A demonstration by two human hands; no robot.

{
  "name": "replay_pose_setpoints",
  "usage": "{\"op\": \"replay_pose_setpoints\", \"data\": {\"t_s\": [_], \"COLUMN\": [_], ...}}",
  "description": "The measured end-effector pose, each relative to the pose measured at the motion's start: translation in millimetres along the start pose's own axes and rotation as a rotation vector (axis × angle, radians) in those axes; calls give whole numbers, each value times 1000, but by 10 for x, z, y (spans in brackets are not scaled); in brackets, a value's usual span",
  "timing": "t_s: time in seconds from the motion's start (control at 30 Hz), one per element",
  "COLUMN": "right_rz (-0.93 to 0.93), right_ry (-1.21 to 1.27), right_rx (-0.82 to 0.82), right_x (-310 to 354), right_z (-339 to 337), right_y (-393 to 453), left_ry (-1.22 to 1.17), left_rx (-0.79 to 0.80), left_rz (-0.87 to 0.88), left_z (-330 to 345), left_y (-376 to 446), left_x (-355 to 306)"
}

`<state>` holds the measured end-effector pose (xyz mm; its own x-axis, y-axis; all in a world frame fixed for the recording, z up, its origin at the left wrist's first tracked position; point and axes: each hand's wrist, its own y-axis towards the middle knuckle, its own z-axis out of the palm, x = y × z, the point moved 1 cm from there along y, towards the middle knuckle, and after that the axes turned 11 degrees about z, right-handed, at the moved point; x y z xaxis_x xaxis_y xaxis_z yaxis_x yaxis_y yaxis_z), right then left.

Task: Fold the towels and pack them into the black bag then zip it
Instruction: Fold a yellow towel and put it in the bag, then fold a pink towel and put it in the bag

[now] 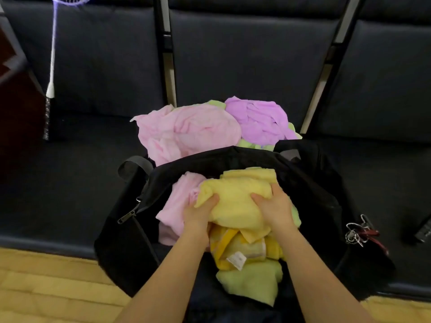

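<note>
The yellow towel (235, 199) lies on top of the open black bag (121, 241), and both hands are on it. It rests over other towels already inside: a pink towel (177, 206) at the left side, a darker yellow towel with a white label (242, 250) just below it, and a green towel (254, 283) that hangs over the near edge of the bag. The step in hand seems to be the packing: the yellow towel is being pushed down into the bag.

The left hand (198, 213) holds the left edge of the yellow towel, with the fingers curled into the cloth. The right hand (272, 206) grips the right part of the same towel, fingers bent over its top. Both forearms come from the bottom of the view and point forward, near to each other.

Behind the bag, a heap of unfolded towels (210, 129), pink, purple and green, waits on the dark sofa (70, 171). So the task is, I judge, only partly done. The next move calls for releasing the yellow towel once it sits flat, then taking one from the heap to fold. The zipper pull (127, 215) hangs at the left end, not yet used.
</note>
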<state>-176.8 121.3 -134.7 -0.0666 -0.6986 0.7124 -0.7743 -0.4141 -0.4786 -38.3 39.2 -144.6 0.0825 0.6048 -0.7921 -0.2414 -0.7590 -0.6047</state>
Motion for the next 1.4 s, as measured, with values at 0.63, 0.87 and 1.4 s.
{"op": "replay_pose_setpoints", "data": {"t_s": [0.63, 0.87, 1.4], "right_rz": [-209, -238, -295], "right_ry": [-447, -449, -127], "right_rx": [-32, -76, -16], "right_x": [-231, -79, 1512], "right_z": [372, 247, 742], "right_y": [198, 76, 1215], "left_ry": [1188, 1108, 958], "left_rx": [13, 23, -96], "left_rz": [805, 828, 623], "left_z": [234, 186, 442], "left_y": [296, 150, 1981], "left_x": [337, 87, -1218]}}
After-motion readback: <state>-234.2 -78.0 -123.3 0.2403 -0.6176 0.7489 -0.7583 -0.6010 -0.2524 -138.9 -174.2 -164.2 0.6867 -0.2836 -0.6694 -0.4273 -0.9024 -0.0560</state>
